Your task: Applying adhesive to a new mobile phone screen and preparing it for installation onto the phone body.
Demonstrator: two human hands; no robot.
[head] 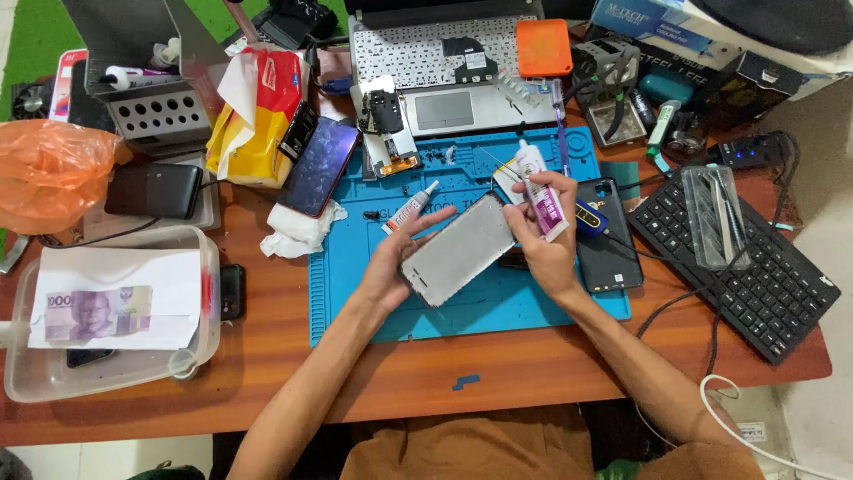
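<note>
Two hands meet over the blue silicone repair mat (462,311). The left hand (397,258) cradles a flat grey rectangular metal phone panel (459,249) on its open, spread fingers, tilted above the mat. The right hand (544,233) pinches the panel's upper corner while its fingers clench a white glue tube with a purple label (539,191), nozzle up. Judged from this hold, the smooth, thin panel could slip off the loose left fingers, or a tight squeeze could push glue out of the soft tube. A second small glue tube (410,209) lies on the matte mat nearby.
</note>
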